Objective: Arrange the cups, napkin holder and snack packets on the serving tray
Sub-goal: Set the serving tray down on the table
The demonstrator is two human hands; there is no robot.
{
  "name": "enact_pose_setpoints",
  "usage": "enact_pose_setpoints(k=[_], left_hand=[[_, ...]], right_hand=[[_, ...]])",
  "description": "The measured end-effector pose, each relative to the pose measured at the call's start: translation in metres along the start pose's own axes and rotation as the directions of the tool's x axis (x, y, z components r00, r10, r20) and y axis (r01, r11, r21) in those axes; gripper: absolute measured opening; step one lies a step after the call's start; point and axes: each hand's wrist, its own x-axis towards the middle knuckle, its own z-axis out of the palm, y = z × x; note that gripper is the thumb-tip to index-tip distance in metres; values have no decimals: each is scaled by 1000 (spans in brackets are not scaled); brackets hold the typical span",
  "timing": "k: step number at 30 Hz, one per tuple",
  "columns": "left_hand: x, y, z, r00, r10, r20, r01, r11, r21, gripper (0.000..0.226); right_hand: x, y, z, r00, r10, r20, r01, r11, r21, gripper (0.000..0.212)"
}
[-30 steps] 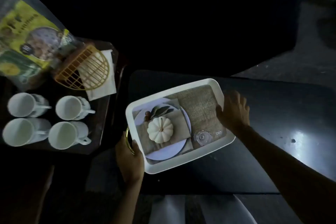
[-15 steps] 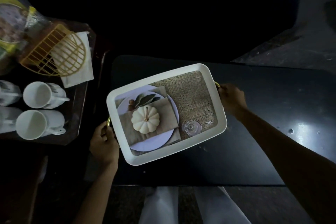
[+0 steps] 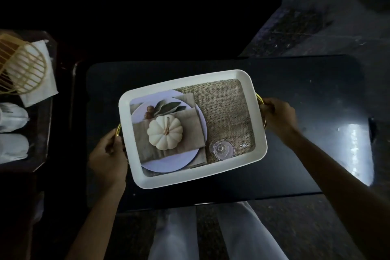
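A white serving tray (image 3: pixel 260 120) with a printed picture of a pumpkin and burlap on its floor lies slightly tilted on a black table (image 3: pixel 306 82). My left hand (image 3: pixel 106 157) grips its gold handle on the left end. My right hand (image 3: pixel 277 116) grips the gold handle on the right end. On a dark side table at the far left lies a yellow wire napkin holder (image 3: pixel 23 69) with white napkins under it. Below it two white cups (image 3: pixel 12 131) show at the frame edge. The snack packets are out of view.
The dark side table (image 3: pixel 45 133) stands close to the black table's left edge, with a narrow gap between them. My legs in light trousers (image 3: pixel 179 236) are below the table's near edge. Rough grey floor (image 3: pixel 316 27) lies at the upper right.
Both hands have closed on the tray's handles and the tray has moved toward the middle of the black table. The view has shifted right, pushing the cups, holder and packets to the left edge or out.
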Motion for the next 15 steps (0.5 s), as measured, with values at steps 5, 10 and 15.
enact_pose_setpoints(k=[5, 10, 15], left_hand=[[-26, 24, 41, 997, 19, 78, -19, 1000, -8, 29], [-40, 36, 77, 995, 19, 99, -21, 999, 24, 28], [-47, 39, 98, 996, 39, 85, -46, 995, 91, 28]], right_hand=[[-4, 48, -36, 996, 80, -35, -79, 997, 20, 20], [0, 83, -54, 990, 140, -20, -138, 988, 63, 19], [7, 108, -57, 991, 133, -14, -133, 990, 37, 18]])
